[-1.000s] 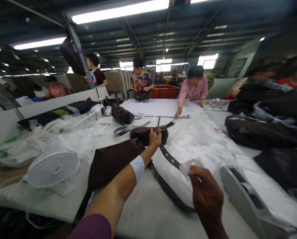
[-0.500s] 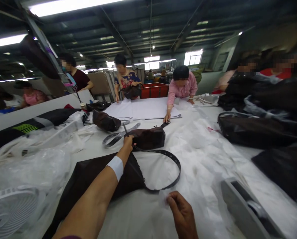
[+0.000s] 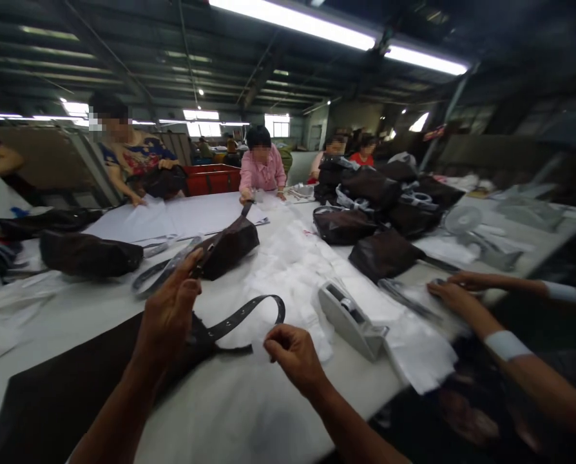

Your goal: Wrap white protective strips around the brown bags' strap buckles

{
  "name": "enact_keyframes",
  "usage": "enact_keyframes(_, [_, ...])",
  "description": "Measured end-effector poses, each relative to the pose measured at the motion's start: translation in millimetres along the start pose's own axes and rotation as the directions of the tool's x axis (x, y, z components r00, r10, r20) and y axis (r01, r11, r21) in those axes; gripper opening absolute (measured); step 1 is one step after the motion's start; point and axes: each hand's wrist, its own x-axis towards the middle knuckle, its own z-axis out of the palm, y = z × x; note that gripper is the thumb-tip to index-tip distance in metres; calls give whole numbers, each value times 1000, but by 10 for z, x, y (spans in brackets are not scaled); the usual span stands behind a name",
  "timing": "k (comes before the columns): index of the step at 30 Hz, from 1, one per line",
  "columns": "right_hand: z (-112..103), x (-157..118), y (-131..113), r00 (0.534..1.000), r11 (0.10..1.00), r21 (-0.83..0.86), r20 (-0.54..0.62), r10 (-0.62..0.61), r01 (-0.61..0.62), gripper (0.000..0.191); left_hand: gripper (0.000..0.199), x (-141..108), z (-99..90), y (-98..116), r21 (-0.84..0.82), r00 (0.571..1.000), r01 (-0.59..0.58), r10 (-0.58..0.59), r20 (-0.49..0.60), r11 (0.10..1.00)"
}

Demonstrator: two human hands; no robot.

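My left hand is raised at centre left with fingers and thumb bent together. Its fingertips meet the near end of a small dark brown bag; what they grip is hidden. Another person's hand holds the strap at the bag's far end. Low in the centre, my right hand pinches a small translucent piece. Just beyond it lies a dark strap with metal eyelets, curving from a large dark bag on the white table.
A grey tape dispenser stands right of my right hand, by white sheets. Dark bags are piled farther back. At the right edge work a person's hands with white wristbands. Two people lean over white paper across the table.
The view has turned right, bringing the banded hands and bag pile into fuller view. The small bag is now tilted upward at its far end. My right hand still pinches the translucent piece.
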Motion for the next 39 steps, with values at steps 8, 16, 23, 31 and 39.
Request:
enact_keyframes(8, [-511,-448,-603,961,948,-232,-115,-250,219,13,46,-1380,-513,587,333,964,-255,213,158,908])
enact_keyframes(16, [-104,-785,-389,957,892,-392,260,-130,227,19,42,-2055,-626,586,514,951,-233,83,299,826])
enact_keyframes(23, [85,-937,-348,932,810,-476,282,-229,343,13,39,-2127,-711,653,597,939,-243,31,342,764])
enact_keyframes(31, [162,-981,-274,896,706,-551,291,-336,444,13,38,-2141,-532,601,637,917,-273,-7,400,721])
enact_keyframes(39, [244,-1075,-67,808,597,-545,414,-419,589,15,63,-2340,-77,204,527,941,-110,-82,328,843])
